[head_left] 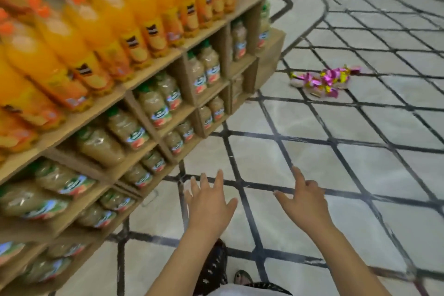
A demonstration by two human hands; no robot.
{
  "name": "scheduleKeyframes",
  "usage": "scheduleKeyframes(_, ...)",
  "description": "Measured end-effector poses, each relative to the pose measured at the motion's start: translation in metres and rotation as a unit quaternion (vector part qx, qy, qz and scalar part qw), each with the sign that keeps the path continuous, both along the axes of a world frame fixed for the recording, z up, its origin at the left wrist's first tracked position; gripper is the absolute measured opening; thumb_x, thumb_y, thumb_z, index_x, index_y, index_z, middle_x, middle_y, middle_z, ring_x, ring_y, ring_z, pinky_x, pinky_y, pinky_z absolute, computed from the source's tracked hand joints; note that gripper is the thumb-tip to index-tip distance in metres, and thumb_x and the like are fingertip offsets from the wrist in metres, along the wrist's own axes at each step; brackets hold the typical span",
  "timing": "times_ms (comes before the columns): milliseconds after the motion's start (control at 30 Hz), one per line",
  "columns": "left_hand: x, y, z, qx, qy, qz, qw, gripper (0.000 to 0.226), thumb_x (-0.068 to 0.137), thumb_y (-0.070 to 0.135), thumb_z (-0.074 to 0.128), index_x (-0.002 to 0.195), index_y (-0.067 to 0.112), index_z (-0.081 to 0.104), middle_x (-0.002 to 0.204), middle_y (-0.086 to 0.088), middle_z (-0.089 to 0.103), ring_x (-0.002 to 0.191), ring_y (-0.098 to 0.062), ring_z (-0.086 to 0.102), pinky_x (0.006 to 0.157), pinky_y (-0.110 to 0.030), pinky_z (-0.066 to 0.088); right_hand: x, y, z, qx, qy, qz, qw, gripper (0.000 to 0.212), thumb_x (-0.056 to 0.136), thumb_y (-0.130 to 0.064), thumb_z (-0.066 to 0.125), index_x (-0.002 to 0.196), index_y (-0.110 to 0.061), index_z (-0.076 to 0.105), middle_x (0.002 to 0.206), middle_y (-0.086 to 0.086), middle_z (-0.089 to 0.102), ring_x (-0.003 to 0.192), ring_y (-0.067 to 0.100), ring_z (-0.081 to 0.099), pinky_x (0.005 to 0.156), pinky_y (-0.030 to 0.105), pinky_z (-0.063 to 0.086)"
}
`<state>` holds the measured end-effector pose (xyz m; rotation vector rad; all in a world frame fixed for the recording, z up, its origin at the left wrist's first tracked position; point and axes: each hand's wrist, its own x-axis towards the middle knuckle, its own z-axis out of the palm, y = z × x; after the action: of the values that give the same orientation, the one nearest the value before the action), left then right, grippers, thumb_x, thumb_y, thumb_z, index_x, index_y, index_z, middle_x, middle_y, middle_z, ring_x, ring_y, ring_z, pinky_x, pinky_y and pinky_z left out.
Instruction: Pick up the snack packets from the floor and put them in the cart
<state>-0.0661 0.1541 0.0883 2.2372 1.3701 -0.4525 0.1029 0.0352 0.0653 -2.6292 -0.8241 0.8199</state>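
Several shiny pink and yellow snack packets [324,80] lie in a loose heap on the tiled floor, far ahead and to the right. My left hand [210,202] is stretched out low in front of me with fingers spread and holds nothing. Beside it, my right hand [305,199] also reaches forward, index finger straight and the other fingers loosely bent, empty. Both hands are well short of the packets. No cart is in view.
A wooden shelf unit [149,77] fills the left side, with orange juice bottles [101,31] on top and pale juice bottles [153,103] in compartments below. The light tiled floor [312,151] with dark lines stretches to the right. My foot [242,277] shows at the bottom.
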Motion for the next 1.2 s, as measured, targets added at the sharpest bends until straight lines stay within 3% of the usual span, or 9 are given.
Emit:
scheduleKeyframes(467,0.157,0.184,0.012,0.012,-0.02,-0.174,0.984,0.079,0.098,0.056,0.043,0.158,0.03,-0.001,0.165,-0.013,-0.001,0.15,-0.038,-0.003,0.12,-0.052,0.004,0.103,0.118,0.003,-0.009,-0.007,-0.153,0.988,0.085,0.092,-0.062,0.044,0.155,-0.024,0.0,0.147,0.017,0.033,0.134,0.035,0.034,0.107,0.044,0.037)
scheduleKeyframes(800,0.27,0.264,-0.005,0.013,-0.025,-0.261,0.965,0.079,0.096,0.058,0.043,0.157,0.03,0.001,0.162,-0.015,0.011,0.148,-0.04,0.005,0.119,-0.055,0.012,0.171,0.169,-0.002,-0.024,0.007,-0.239,0.971,0.083,0.093,-0.061,0.044,0.155,-0.026,0.002,0.145,0.013,0.034,0.134,0.031,0.03,0.107,0.041,0.036)
scheduleKeyframes(1033,0.388,0.285,-0.02,0.006,-0.016,-0.273,0.962,0.081,0.096,0.059,0.043,0.157,0.03,-0.003,0.163,-0.016,0.005,0.149,-0.041,0.002,0.121,-0.053,0.009,0.285,0.18,-0.025,-0.035,0.032,-0.285,0.958,0.085,0.092,-0.06,0.046,0.155,-0.025,0.001,0.146,0.015,0.033,0.135,0.034,0.03,0.108,0.041,0.034)
scheduleKeyframes(1200,0.482,0.304,-0.019,0.018,-0.006,-0.254,0.967,0.081,0.096,0.057,0.045,0.157,0.03,-0.001,0.163,-0.016,0.006,0.149,-0.04,0.001,0.119,-0.053,0.007,0.39,0.202,-0.023,-0.023,0.034,-0.261,0.964,0.083,0.094,-0.058,0.045,0.156,-0.024,0.001,0.148,0.017,0.029,0.135,0.034,0.029,0.107,0.041,0.032)
